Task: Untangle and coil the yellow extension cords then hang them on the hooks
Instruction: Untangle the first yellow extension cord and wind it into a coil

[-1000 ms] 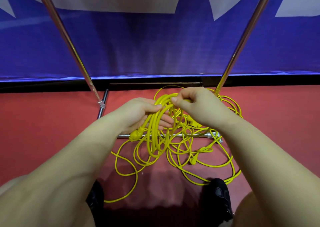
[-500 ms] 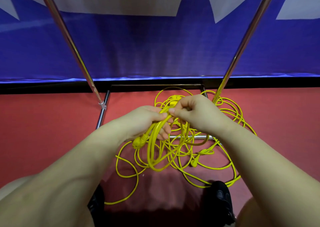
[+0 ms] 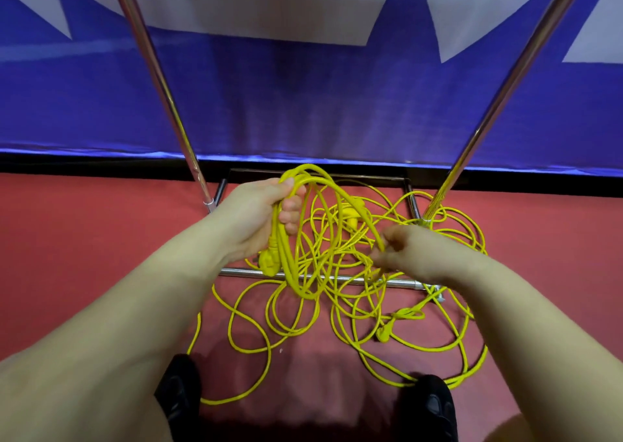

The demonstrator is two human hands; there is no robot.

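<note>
My left hand (image 3: 259, 216) grips a bundle of coiled yellow cord loops (image 3: 293, 256) that hang below its fingers, with a yellow plug (image 3: 268, 263) dangling beside the wrist. My right hand (image 3: 404, 253) pinches a single strand of the same cord arcing over from the bundle. Beneath both hands a tangled heap of yellow extension cord (image 3: 367, 310) lies spread on the red floor, with another plug (image 3: 384, 333) in it. No hooks are in view.
A metal rack frame stands around the heap: two slanted chrome poles (image 3: 161, 81) (image 3: 499, 98) and a low chrome crossbar (image 3: 397, 284). A blue and white banner (image 3: 303, 87) hangs behind. My black shoes (image 3: 178, 394) (image 3: 428, 404) stand at the bottom, one touching the cord.
My hands have moved apart: the left rose with the coiled loops, and the right dropped lower and to the right, drawing out a strand.
</note>
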